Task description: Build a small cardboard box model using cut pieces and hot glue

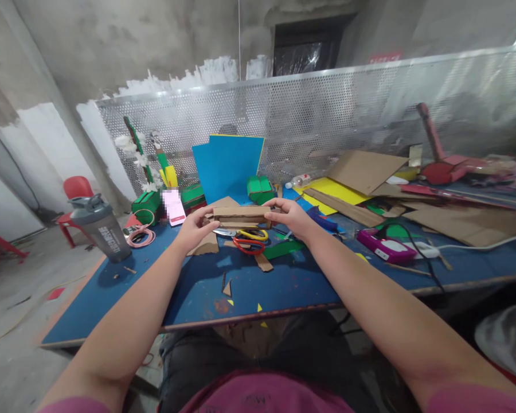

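A long, narrow folded cardboard piece (241, 217) is held level between both hands, above the middle of the table. My left hand (196, 228) grips its left end, the thumb in front and the fingers behind. At the other end my right hand (289, 218) pinches it with thumb and fingers. Just below it lie scissors with red and yellow handles (250, 245), the blades partly hidden near my left hand. A strip of green paper (286, 249) and cardboard scraps (264, 263) lie around the scissors.
Blue sheets (230, 166) stand behind my hands, beside a green box (259, 188). To the left are a shaker bottle (103, 228), a pink cable (141, 236) and a phone (174, 209). A purple device (387, 246) and cardboard sheets (367, 171) lie right. A perforated metal panel (309, 109) runs behind.
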`<state>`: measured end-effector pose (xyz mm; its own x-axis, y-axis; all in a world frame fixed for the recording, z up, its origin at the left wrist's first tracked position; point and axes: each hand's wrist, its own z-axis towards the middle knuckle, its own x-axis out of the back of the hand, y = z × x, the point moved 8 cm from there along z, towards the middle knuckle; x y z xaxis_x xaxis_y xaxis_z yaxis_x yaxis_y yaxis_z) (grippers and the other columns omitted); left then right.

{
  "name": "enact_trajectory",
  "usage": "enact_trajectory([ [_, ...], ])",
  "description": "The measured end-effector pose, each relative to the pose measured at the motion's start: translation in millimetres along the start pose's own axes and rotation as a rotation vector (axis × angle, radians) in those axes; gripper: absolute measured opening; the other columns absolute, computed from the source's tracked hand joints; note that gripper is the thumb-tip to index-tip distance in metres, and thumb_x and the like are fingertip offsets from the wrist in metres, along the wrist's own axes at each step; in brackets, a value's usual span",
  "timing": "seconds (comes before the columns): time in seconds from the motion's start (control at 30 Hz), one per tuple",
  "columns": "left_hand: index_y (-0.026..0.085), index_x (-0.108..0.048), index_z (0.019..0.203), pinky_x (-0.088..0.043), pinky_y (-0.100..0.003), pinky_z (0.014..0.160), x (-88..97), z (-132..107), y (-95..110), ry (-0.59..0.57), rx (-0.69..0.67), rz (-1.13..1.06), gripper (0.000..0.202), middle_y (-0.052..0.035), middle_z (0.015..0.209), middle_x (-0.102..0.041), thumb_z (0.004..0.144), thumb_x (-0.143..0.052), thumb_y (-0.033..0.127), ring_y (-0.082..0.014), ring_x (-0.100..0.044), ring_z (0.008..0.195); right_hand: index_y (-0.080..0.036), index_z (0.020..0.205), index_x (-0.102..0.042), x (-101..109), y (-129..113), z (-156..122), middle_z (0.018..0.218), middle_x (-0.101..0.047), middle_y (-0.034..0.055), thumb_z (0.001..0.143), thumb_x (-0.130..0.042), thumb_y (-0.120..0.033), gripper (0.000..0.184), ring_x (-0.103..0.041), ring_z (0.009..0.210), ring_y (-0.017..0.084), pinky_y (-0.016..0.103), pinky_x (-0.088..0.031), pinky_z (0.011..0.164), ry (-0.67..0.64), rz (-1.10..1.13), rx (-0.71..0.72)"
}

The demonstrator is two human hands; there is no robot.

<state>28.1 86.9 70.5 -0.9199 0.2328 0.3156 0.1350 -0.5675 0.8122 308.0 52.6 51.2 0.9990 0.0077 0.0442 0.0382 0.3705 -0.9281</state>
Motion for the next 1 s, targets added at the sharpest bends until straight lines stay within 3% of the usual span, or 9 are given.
enact_trajectory([
  [0.3,0.017,-0.078,0.123,-0.041,-0.025,0.062,0.6,2.4,-1.2,-0.008,-0.038,-0.001,0.058,-0.0042,0.095,-0.072,0.074,-0.089,0.048,-0.0107,-0.046,0.066,-0.021,0.097,-0.075,3.2,3.4,2.6,0.080,-0.075,0.0020,0.058,-0.097,-0.056,0.057,-0.068,0.074,0.021,0.033,-0.051,0.066,0.004,-0.013,0.005],
  [0.6,0.018,-0.078,0.124,-0.041,-0.025,0.061,1.7,1.5,1.3,-0.011,-0.050,0.017,0.056,0.0003,0.078,-0.062,0.076,-0.088,0.046,-0.0113,-0.046,0.064,-0.021,0.098,-0.075,3.1,3.4,2.8,0.081,-0.075,0.0030,0.060,-0.096,-0.053,0.054,-0.069,0.077,0.023,0.034,-0.051,0.068,0.001,-0.019,0.009],
  [1.0,0.017,-0.078,0.127,-0.041,-0.026,0.063,2.7,1.5,-1.0,-0.007,-0.040,0.041,0.057,-0.0020,0.085,-0.067,0.078,-0.087,0.045,-0.0116,-0.047,0.066,-0.021,0.096,-0.073,0.8,-0.6,1.7,0.074,-0.072,0.0008,0.057,-0.096,-0.055,0.056,-0.065,0.070,0.020,0.032,-0.049,0.062,0.001,-0.025,-0.006],
])
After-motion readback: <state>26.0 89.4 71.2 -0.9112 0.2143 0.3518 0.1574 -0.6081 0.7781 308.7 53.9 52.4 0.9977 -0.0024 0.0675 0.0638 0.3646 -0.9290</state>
